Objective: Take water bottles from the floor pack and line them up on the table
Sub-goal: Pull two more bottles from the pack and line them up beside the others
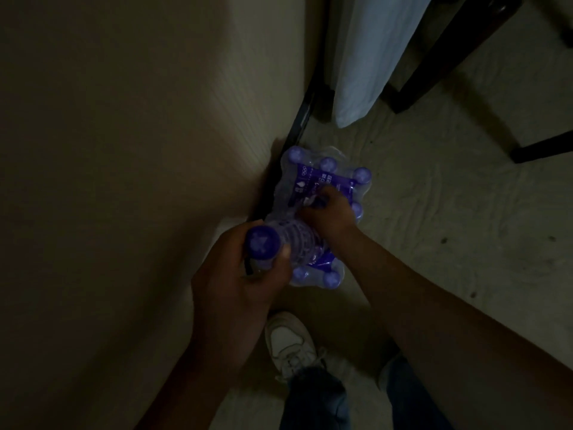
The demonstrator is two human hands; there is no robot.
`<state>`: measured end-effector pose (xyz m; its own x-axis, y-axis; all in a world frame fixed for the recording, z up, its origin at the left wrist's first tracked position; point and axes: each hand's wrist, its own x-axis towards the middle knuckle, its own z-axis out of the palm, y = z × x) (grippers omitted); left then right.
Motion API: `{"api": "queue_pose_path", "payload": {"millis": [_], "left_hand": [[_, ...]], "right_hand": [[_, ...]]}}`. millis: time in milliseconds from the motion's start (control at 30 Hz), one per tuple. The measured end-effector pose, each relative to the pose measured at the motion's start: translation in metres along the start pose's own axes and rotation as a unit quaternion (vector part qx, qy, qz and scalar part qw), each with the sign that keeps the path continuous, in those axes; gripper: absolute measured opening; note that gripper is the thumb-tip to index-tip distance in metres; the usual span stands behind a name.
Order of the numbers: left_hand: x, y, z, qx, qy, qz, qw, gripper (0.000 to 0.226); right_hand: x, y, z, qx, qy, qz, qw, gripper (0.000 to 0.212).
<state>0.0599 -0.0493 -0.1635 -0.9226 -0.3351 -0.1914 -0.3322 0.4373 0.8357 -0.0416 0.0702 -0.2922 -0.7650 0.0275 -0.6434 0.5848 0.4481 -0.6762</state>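
Your left hand (235, 283) gripped a bottle (297, 243) just under its purple cap (263, 243), fingers and thumb wrapped round the neck, and held it over the near left corner of the pack (322, 178). The pack stood on the floor (434, 228), its clear wrap showing more purple caps along the far edge, the right side and the near edge. Your right hand (328, 212) was down on the middle of the pack with the fingers curled into the wrap; in the dim, blurred light I could not tell whether it gripped anything. The desk (124, 150) lay left of the pack, its dark edge touching or just beside the pack's left side. Beyond the pack hung a white cloth (369, 57), with dark furniture legs (449, 54) to the right of that. Your white shoe (288, 339) stood on the floor near the pack's near edge.
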Motion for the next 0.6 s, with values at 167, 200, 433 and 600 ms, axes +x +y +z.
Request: {"api": "queue_pose_path", "payload": {"millis": [167, 200, 433, 600], "left_hand": [[0.007, 0.013, -0.009, 0.003, -0.025, -0.009, 1.0, 0.021], [0.009, 0.017, -0.011, 0.005, -0.025, -0.006, 1.0, 0.02], [0.025, 0.098, -0.038, 0.013, -0.057, 0.061, 0.996, 0.021], [0.043, 0.225, -0.073, 0.028, -0.067, 0.177, 0.981, 0.019]], "right_hand": [[-0.035, -0.03, -0.021, -0.134, 0.072, -0.117, 0.981, 0.018], [-0.049, -0.039, -0.029, -0.141, 0.078, -0.139, 0.977, 0.018], [-0.156, -0.133, -0.118, -0.121, 0.112, -0.223, 0.961, 0.021], [-0.234, -0.228, -0.208, -0.136, 0.214, -0.272, 0.928, 0.021]]}}
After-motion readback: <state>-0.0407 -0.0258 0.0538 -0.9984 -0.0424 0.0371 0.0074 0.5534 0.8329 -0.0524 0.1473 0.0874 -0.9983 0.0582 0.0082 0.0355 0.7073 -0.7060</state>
